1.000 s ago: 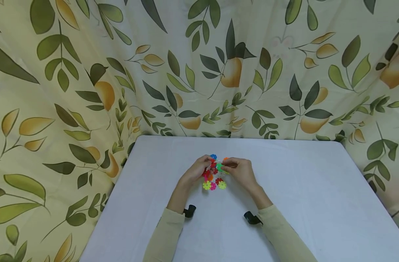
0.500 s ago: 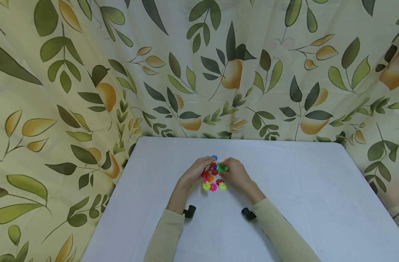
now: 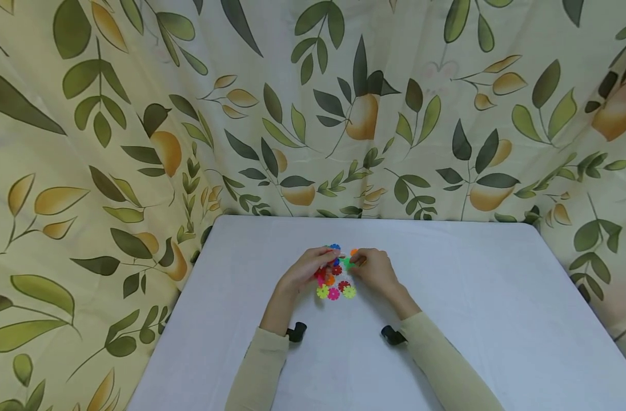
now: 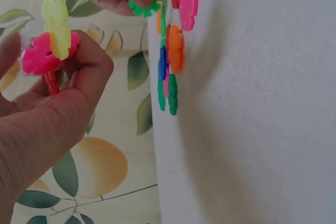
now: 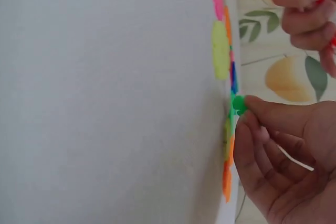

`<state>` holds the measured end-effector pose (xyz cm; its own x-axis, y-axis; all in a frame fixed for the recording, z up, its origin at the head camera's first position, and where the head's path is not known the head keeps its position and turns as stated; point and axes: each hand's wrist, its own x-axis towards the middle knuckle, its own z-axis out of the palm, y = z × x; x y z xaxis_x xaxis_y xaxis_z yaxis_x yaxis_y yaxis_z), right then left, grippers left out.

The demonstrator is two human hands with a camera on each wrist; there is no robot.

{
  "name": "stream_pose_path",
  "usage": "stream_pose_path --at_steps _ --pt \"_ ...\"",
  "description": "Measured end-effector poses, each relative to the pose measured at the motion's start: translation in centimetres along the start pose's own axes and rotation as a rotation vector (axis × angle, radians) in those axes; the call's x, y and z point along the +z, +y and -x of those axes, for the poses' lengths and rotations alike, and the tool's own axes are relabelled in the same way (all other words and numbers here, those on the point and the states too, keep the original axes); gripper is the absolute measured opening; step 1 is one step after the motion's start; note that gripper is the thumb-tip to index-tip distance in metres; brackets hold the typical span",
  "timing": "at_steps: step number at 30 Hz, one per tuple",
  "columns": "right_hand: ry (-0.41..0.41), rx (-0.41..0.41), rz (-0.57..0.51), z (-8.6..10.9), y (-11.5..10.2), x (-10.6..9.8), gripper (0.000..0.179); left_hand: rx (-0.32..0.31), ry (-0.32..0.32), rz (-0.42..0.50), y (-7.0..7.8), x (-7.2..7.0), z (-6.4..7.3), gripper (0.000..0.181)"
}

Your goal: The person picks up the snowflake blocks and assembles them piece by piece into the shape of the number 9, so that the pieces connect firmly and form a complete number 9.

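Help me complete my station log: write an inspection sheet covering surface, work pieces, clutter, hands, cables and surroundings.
Surface: white table, shadowed near the hands.
Work pieces: multicoloured flower-shaped pieces cluster on the table between and just below the hands.
Clutter: nothing seen.
Left hand: holds a pink piece with a yellow piece against it.
Right hand: pinches a green piece.
Cables: nothing seen.
Surroundings: leaf-and-fruit patterned curtain behind the table; a black device at each wrist.
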<state>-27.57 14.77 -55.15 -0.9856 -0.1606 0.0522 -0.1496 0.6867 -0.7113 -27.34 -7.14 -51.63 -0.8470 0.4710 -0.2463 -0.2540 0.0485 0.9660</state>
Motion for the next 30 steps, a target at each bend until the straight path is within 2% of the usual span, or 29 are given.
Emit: stream_pose_path --at_steps 3,7,11,14,17,22,30 --pt "0.042 0.013 -0.096 0.4 0.1 -0.5 0.011 0.004 -0.009 0.006 0.0 -0.1 0.0 0.056" --pt "0.076 0.045 -0.282 0.9 -0.3 -1.3 0.016 0.013 -0.012 0.005 -0.1 -0.1 0.0 0.052" --pt "0.041 0.070 -0.520 1.4 -0.9 -2.2 0.025 0.015 -0.012 -0.004 -0.2 -0.1 -0.1 0.035" --pt "0.010 0.094 -0.641 1.6 -1.4 -2.8 0.029 0.014 -0.009 -0.015 -0.2 -0.1 -0.1 0.028" --pt "0.002 0.106 -0.686 1.8 -1.8 -3.1 0.031 0.010 -0.005 -0.027 -0.2 0.0 -0.2 0.028" --pt "0.014 0.111 -0.697 1.9 -2.0 -3.2 0.033 0.014 -0.017 -0.042 -0.2 0.0 -0.1 0.029" --pt "0.024 0.126 -0.726 2.1 -2.2 -3.2 0.035 0.033 -0.036 -0.051 -0.3 0.0 -0.3 0.042"
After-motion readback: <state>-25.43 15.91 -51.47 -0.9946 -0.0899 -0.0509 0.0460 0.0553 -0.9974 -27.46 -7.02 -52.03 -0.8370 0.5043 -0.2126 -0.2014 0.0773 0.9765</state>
